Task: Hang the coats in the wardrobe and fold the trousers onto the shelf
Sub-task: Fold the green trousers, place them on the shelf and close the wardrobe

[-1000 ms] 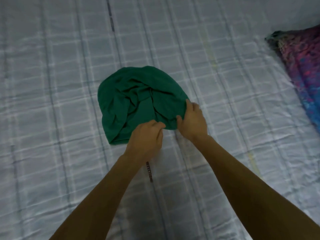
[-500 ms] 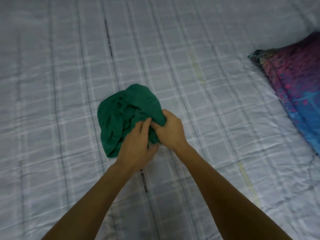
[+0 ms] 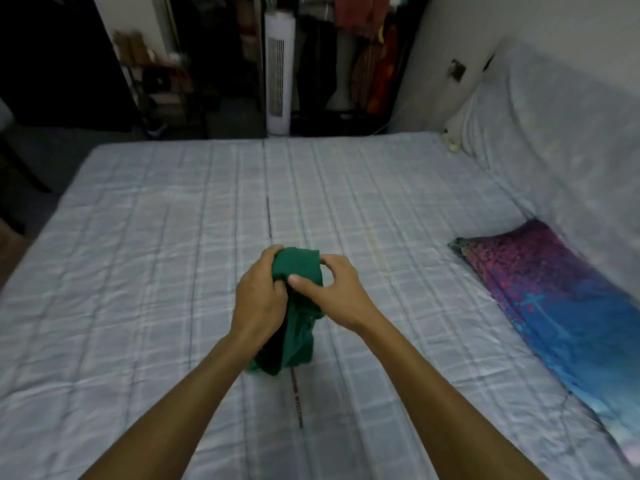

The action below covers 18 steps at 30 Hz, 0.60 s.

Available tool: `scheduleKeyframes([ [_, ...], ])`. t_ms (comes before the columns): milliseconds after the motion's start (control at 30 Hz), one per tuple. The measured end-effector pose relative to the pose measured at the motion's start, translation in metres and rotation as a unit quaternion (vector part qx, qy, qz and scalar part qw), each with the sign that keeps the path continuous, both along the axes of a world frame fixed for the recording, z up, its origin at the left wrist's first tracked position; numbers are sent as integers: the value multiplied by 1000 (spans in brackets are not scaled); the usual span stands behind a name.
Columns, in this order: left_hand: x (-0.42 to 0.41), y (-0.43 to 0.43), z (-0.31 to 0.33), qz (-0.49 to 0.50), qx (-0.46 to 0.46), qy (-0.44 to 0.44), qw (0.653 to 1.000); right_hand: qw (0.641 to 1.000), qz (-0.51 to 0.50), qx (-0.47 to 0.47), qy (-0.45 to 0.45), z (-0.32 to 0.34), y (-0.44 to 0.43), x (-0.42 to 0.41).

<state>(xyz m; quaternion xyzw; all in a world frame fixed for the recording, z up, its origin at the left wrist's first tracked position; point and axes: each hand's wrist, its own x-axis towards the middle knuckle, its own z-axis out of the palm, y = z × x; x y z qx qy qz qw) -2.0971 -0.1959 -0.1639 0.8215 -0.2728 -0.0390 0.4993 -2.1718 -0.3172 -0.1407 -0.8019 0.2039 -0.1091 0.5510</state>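
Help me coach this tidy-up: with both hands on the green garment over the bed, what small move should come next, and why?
Probably spread it flat on the bed. The green garment is bunched between the left hand and right hand, hanging crumpled, so its shape cannot be told and it cannot be folded neatly yet.

Bed (image 3: pixel 173 271) fills most of the view, pale blue-white plaid quilted cover. Patterned purple-blue cloth (image 3: pixel 571 306) lies on it at 3 o'clock. Pale covered bolster (image 3: pixel 554 140) along the bed's edge at 2 o'clock, against a white wall (image 3: pixel 519 26). White tower fan (image 3: pixel 278 71) at 12 o'clock, hanging clothes (image 3: pixel 367 57) just right of it. Dark cluttered shelving (image 3: pixel 162 71) at 11 o'clock. Dim light.
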Motion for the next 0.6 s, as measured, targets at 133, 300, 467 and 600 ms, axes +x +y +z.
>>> scheduleKeyframes([
  [133,-10,28,65,28,-44,-20,998,998,54,5,-12,46,37,-25],
  [300,-25,57,137,3,-78,-51,996,997,3,-50,-58,85,84,-40],
  [467,-30,88,185,-62,-22,-127,990,982,-100,-113,-116,140,82,-65],
  [600,-35,112,206,-114,80,-168,976,973,-99,-179,-108,181,67,-87],
])
